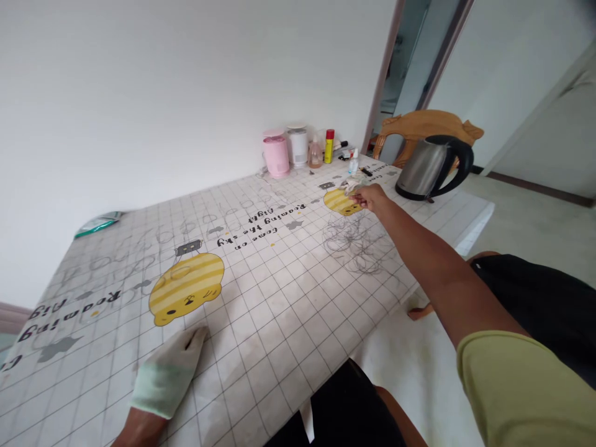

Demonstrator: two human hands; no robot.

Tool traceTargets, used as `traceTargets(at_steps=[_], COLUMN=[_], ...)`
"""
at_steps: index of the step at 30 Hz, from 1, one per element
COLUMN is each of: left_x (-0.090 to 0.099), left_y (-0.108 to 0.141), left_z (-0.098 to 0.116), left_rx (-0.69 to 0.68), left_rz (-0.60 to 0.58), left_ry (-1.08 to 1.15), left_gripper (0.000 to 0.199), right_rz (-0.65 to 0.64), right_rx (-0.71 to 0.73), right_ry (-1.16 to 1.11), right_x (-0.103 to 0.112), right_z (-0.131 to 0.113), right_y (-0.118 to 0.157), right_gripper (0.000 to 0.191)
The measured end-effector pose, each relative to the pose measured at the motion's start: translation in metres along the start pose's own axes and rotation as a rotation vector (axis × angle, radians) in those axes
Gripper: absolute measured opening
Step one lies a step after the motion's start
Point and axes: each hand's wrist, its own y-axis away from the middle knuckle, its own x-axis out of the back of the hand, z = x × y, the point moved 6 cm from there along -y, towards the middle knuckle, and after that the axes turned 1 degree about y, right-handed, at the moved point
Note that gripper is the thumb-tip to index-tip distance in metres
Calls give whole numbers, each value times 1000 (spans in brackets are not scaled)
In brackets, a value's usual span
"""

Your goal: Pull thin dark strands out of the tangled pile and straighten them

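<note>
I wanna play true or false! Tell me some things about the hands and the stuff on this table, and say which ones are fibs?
1. The left hand wears a glove. True.
2. The right hand wears one too. False: the right hand is bare.
3. The kettle stands on the table. True.
4. The pink container is right of the white one. False: the pink container is left of the white container.
5. The yellow can has a red cap. True.

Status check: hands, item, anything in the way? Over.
Pale-gloved left hand on white gridded tablecloth. Bare right hand at small crumpled whitish item; grip unclear. Silver, black-handled metal kettle close by, apparently not blocking.
</note>
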Motion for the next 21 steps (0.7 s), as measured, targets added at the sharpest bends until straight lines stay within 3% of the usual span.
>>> traceTargets(at_steps=[4,7,14,21], left_x=[2,3,-2,-3], left_y=[0,-1,-5,-5], left_z=[3,4,-1,1], left_rx=[-18,-6,-23,-74], left_rz=[-10,-7,-5,51], left_ry=[23,15,10,-4], left_gripper=[37,39,38,38], right_rz=[26,-22,-272,-584], right_rx=[14,11,21,-4], right_ry=[-275,-441,-656,-599], right_x=[26,33,24,4], right_z=[16,26,15,-5], right_y=[14,25,48,80], right_gripper=[16,24,21,16])
